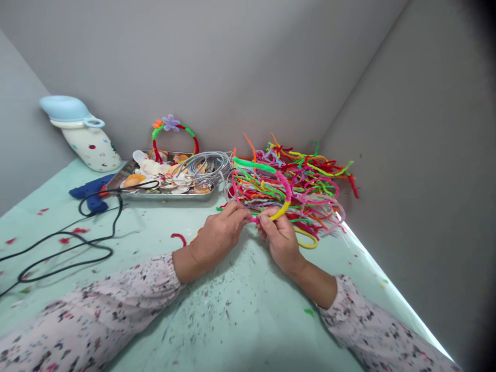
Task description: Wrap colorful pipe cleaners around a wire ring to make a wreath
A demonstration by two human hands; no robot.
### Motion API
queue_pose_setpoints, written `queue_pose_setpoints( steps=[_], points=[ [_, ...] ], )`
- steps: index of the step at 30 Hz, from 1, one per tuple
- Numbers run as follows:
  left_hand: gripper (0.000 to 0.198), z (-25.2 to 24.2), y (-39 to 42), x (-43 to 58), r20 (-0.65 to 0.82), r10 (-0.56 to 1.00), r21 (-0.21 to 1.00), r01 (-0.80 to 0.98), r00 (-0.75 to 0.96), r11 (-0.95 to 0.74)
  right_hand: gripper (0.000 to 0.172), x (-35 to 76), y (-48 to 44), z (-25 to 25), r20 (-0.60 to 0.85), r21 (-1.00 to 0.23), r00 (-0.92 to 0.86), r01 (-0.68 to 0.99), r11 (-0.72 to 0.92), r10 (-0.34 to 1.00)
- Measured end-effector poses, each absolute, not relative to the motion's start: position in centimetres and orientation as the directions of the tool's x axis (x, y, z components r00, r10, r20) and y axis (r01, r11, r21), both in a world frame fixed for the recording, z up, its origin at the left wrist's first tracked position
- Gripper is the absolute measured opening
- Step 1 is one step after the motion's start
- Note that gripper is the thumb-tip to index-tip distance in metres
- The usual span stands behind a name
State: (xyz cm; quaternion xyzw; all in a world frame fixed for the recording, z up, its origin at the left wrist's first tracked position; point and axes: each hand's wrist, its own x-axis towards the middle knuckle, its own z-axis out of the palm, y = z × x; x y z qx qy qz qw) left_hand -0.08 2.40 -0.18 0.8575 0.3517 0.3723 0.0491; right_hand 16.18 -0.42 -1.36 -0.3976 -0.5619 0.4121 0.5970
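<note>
A curved headband (287,187), wrapped in green, pink and yellow pipe cleaner, arches up in front of me. My right hand (282,238) pinches its yellow end between thumb and fingers. Just left of that, a short stretch of bright pink pipe cleaner (254,220) runs between my two hands. The closed fingers of my left hand (221,232) grip this pink strand; their tips are partly hidden. Behind both hands lies a loose heap of pipe cleaners (310,178) in many colours.
A metal tray (166,197) holds scraps and a coil of grey wire (207,168). On it stands a flowered headband (197,144). Left are a blue glue gun (93,191), its black cable (65,250) and a white bottle (91,147). Grey walls border the table (248,320).
</note>
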Motion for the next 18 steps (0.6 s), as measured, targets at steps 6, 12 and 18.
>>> queue_pose_setpoints(
  steps=[6,12,18],
  points=[
    [0.014,-0.30,2.51,0.00,0.593,0.652,0.354,0.574,0.472,-0.739,0.013,16.35,-0.25,-1.90,0.403,-0.915,0.025,0.039,0.402,0.915],
    [0.013,-0.46,2.52,0.03,0.603,0.643,0.335,0.582,0.471,-0.741,0.013,16.44,-0.18,-2.02,0.413,-0.910,0.033,0.044,0.411,0.910],
    [0.016,-0.05,2.04,0.19,0.673,0.599,0.312,0.568,0.433,-0.762,0.014,16.11,-0.02,-1.28,0.240,-0.946,0.088,-0.201,0.253,0.967]
  ],
)
